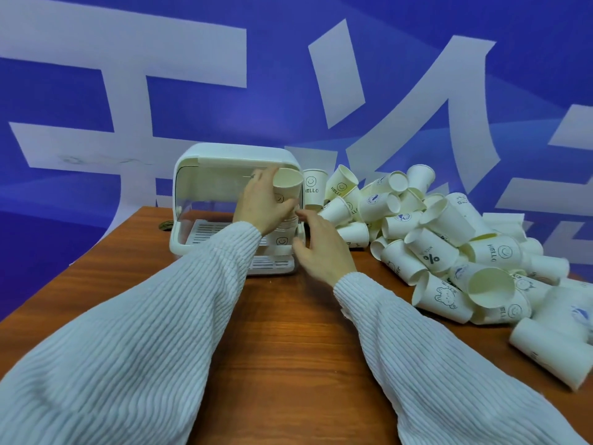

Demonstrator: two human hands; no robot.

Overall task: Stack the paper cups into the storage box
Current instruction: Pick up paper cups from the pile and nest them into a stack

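wall: blue banner, big white characters; furniture: brown wooden table

white ribbed knit sleeves, both arms

A cup stack is stood upright in the open white storage box, loose cups heaped alongside.

It looks like an office or event room, judging by the wooden desk with a cable hole set against a blue printed backdrop bearing large white characters.
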